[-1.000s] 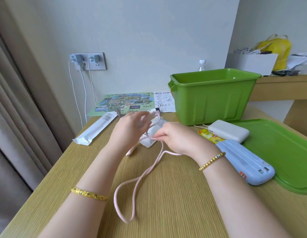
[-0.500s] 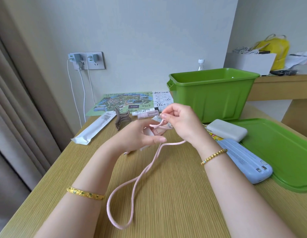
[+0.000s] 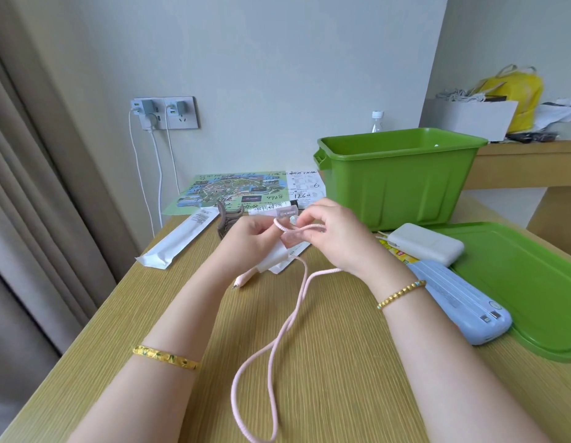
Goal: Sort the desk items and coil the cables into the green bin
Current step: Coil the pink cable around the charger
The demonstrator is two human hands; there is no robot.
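Above the desk point(image 3: 325, 362), both hands, left hand point(image 3: 245, 241) and right hand point(image 3: 335, 238), pinch the pink cable point(image 3: 290, 314).

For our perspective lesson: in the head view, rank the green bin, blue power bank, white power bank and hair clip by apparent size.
1. Green bin
2. Blue power bank, though nearness enlarges it
3. White power bank
4. Hair clip, partly hidden

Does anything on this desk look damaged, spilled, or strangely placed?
Nothing looks damaged or spilled. The green lid lies apart from the green bin, and most of the pink cable trails uncoiled across the desk.
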